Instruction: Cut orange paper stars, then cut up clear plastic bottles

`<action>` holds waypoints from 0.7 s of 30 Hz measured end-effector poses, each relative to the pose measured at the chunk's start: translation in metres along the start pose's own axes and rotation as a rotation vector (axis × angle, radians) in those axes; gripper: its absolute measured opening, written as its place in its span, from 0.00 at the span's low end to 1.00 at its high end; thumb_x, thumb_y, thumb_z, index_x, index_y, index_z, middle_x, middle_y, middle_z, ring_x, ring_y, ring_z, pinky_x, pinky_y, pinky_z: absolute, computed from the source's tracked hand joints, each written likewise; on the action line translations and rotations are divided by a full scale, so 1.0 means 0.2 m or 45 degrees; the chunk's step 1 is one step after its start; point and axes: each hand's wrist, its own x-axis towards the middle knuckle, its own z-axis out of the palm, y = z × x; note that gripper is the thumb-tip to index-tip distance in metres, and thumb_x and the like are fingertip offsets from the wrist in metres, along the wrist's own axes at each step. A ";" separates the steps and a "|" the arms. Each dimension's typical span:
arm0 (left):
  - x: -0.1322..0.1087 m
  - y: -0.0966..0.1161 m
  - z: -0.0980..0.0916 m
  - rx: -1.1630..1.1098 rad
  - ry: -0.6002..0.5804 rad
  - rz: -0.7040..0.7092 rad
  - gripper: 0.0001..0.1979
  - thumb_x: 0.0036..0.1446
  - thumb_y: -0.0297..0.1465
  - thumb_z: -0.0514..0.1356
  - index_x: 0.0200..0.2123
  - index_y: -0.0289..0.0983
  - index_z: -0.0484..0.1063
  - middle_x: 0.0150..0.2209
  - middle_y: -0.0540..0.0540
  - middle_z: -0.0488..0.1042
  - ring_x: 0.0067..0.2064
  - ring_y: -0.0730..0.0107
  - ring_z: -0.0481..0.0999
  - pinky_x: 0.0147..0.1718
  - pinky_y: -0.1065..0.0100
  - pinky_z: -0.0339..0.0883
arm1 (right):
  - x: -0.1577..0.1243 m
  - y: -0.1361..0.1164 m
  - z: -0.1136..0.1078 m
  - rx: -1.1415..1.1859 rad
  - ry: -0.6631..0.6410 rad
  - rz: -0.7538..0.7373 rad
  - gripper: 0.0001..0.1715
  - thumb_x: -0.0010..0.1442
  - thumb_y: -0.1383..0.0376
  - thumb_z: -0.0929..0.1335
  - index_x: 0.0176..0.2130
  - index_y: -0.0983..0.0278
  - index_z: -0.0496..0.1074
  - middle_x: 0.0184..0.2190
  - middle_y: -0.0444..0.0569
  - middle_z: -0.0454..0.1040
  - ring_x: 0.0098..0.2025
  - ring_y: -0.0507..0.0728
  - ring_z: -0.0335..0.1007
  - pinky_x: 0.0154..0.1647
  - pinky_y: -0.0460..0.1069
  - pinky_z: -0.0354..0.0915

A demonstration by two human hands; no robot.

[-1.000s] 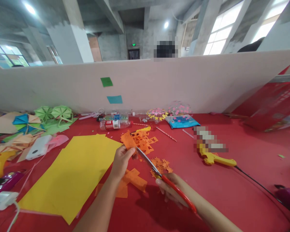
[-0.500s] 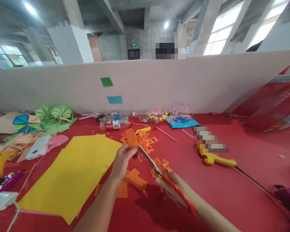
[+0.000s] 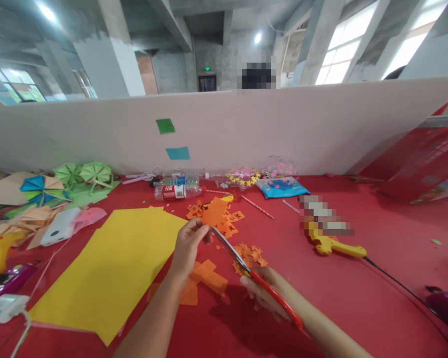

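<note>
My left hand pinches a small piece of orange paper and holds it up above the red table. My right hand grips red-handled scissors, whose blades point up-left toward the held paper with the tip just below it. Small orange paper stars lie in a pile beside the blades. More orange scraps lie under my left wrist, and cut-out orange offcuts lie behind the held piece.
A large yellow sheet covers the table's left. Folded paper fans, a plastic bottle, a yellow glue gun with its cable, star packets and a white partition surround the work spot. A red box leans at right.
My left hand has turned the orange paper, which now tilts further right over the scissor tip. The scissors and right hand have barely shifted.
</note>
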 end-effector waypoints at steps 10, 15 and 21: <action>0.01 -0.01 0.00 -0.017 -0.018 -0.018 0.08 0.52 0.32 0.61 0.24 0.35 0.68 0.21 0.52 0.71 0.23 0.77 0.69 0.25 0.73 0.62 | 0.00 0.01 0.00 0.018 0.008 -0.044 0.32 0.52 0.38 0.62 0.20 0.63 0.62 0.10 0.41 0.62 0.07 0.46 0.51 0.05 0.42 0.47; 0.00 -0.01 -0.01 -0.052 -0.032 -0.029 0.08 0.52 0.32 0.61 0.24 0.35 0.68 0.21 0.52 0.71 0.23 0.77 0.68 0.25 0.73 0.62 | 0.00 0.00 0.00 0.046 0.010 -0.075 0.34 0.49 0.35 0.62 0.19 0.62 0.61 0.09 0.40 0.61 0.08 0.46 0.52 0.06 0.42 0.48; 0.01 -0.01 -0.01 -0.035 -0.014 -0.009 0.07 0.51 0.31 0.61 0.24 0.35 0.68 0.21 0.52 0.71 0.23 0.77 0.68 0.25 0.74 0.61 | 0.00 0.01 0.00 0.037 -0.005 -0.062 0.32 0.51 0.37 0.62 0.19 0.62 0.61 0.08 0.39 0.59 0.07 0.46 0.52 0.06 0.42 0.50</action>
